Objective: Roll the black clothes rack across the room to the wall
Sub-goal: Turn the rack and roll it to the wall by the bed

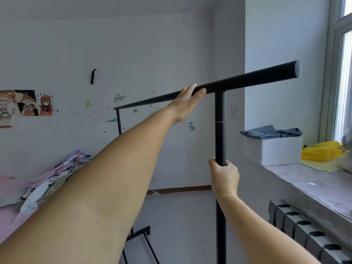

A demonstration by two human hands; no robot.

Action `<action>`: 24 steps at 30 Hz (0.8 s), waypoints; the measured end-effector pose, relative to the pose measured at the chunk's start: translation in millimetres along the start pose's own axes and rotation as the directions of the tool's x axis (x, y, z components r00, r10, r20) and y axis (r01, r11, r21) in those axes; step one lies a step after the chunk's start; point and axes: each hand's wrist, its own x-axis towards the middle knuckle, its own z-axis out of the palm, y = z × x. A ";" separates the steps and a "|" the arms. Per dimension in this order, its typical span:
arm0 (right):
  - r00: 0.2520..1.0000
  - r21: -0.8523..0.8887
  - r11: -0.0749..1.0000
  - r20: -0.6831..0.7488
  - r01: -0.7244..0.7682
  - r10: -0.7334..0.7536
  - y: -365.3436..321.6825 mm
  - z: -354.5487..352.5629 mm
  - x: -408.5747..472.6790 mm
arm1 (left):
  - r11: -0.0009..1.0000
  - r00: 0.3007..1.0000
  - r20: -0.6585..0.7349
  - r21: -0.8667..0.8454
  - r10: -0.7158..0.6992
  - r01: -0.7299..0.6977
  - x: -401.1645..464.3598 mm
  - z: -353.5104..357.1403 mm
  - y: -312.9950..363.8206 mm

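The near upright of the black metal tube clothes rack (220, 130) is gripped by the right hand (224, 176), fingers wrapped round it; above, its top rail is cupped by the left hand (187, 101). The white wall (142, 54) beyond is judged near but unreached.

No readable text, brand, number or sign anywhere. Poster (7, 108) on far wall at left carries lettering, too blurred to read. Cartoon-figure pictures (36, 105) beside it and small stickers (120, 98) scattered on same wall show drawings only, no legible words.
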 end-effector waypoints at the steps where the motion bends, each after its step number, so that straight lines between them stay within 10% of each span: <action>1: 1.000 0.003 1.000 0.017 -0.011 0.011 2.1 3.5 4.0 | 1.000 1.000 0.002 0.008 -0.015 0.015 3.8 -0.7 -3.0; 11: 0.951 0.020 0.996 0.300 -0.083 0.073 23.3 36.3 70.7 | 0.880 1.000 -0.012 0.475 0.002 0.004 67.5 -11.1 -27.4; 24: 0.938 0.060 0.992 0.336 -0.109 0.082 61.7 97.9 158.0 | 0.886 0.994 -0.081 0.454 -0.070 0.099 148.6 10.9 -88.0</action>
